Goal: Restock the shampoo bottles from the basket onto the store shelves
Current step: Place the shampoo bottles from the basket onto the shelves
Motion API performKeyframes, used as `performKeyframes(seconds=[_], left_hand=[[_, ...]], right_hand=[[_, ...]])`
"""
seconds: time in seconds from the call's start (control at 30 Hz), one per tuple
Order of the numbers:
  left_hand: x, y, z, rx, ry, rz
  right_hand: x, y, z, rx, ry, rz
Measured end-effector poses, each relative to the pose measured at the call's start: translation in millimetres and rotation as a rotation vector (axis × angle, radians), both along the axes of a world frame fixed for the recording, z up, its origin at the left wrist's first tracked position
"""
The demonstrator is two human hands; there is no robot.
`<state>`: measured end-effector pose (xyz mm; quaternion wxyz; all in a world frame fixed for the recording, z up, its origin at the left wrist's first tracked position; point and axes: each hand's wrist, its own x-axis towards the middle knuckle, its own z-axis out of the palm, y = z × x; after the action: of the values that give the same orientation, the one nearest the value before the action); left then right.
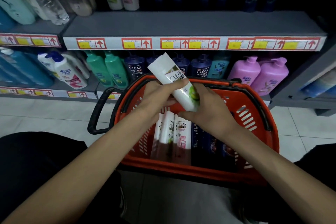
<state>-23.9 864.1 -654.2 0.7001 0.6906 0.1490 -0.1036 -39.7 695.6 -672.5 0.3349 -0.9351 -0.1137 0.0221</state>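
Over the basket (pixel 254 96): I hold one white shampoo bottle (pixel 174 78), far end tilted toward 11 o'clock.
Left hand (pixel 158 96): fingers wrapped round its middle.
Right hand (pixel 211 112): gripping its lower end, fingertips hidden.
Inside basket: other bottles (pixel 174 132), tops covered by my hands.
Shelf (pixel 181 23) at 12 o'clock: dim, price tags (pixel 136 43) unreadable.
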Motion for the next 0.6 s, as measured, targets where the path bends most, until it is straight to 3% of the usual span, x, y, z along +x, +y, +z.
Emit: performKeyframes(seconds=[0.13,0.27,0.6], left_hand=[[-3.7,-12.5,13.2,-0.011,0.010,0.017],[-4.7,-17.0,19.1,0.002,0.023,0.008],[5.0,1.6,34.7,-0.153,0.065,0.069]], right_hand=[[3.2,5.8,5.2,-0.004,-0.105,-0.088],[5.5,5.3,7.0,0.117,-0.014,-0.102],[1.4,-4.6,40.3,1.132,0.618,-0.109]])
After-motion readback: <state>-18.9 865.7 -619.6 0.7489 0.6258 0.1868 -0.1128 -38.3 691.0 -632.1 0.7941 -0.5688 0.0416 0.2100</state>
